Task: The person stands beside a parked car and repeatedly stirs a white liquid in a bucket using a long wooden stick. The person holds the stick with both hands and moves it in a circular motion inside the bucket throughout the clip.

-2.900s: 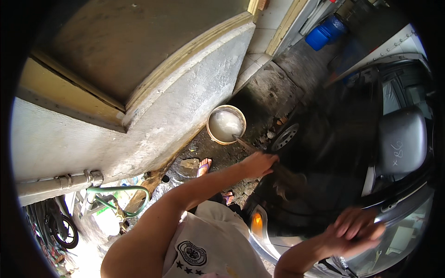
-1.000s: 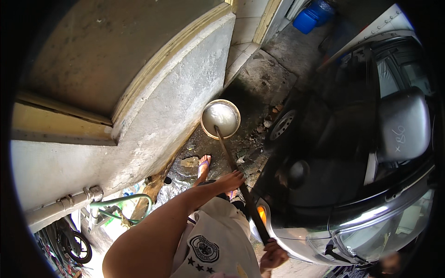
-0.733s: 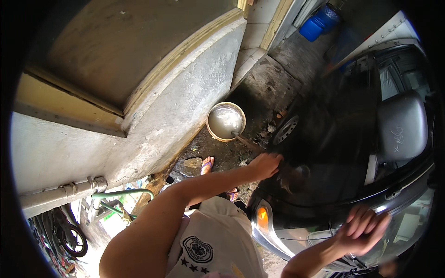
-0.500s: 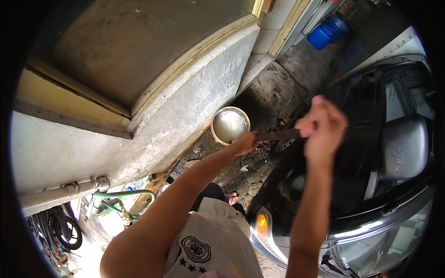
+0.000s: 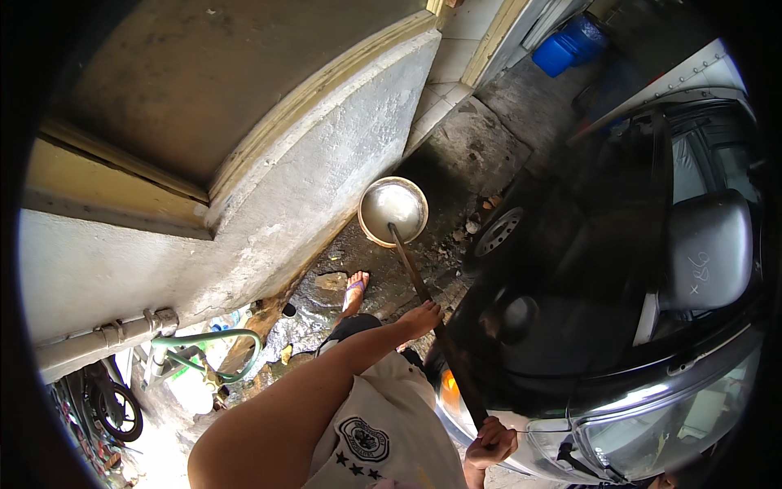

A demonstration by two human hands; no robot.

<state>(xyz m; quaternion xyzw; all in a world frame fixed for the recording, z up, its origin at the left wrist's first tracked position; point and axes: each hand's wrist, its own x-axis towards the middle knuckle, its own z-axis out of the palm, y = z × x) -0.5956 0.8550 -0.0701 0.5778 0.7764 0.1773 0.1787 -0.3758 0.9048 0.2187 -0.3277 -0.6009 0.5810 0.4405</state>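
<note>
A long, dark flat stick (image 5: 414, 275) slants from the bucket back toward my body. Its far end dips into the pale grey liquid (image 5: 389, 210) of a round, light-coloured bucket (image 5: 365, 230), so the tip is hidden. Partway along the stick, my left hand (image 5: 421, 319) is closed round it. My right hand (image 5: 492, 444) grips the near end, low in the view beside the car's front.
A black car (image 5: 570, 310) with a large side mirror (image 5: 710, 254) stands close on the right. To the left runs a rough plastered wall (image 5: 326, 175). My sandalled foot (image 5: 356, 284) is on wet, broken ground. A green hose (image 5: 252, 354) and blue container (image 5: 568, 45) lie farther off.
My right hand has come down and back toward my body, swinging the stick's near end with it. My left hand has drawn back from the bucket, and the stick's far end now shows inside it.
</note>
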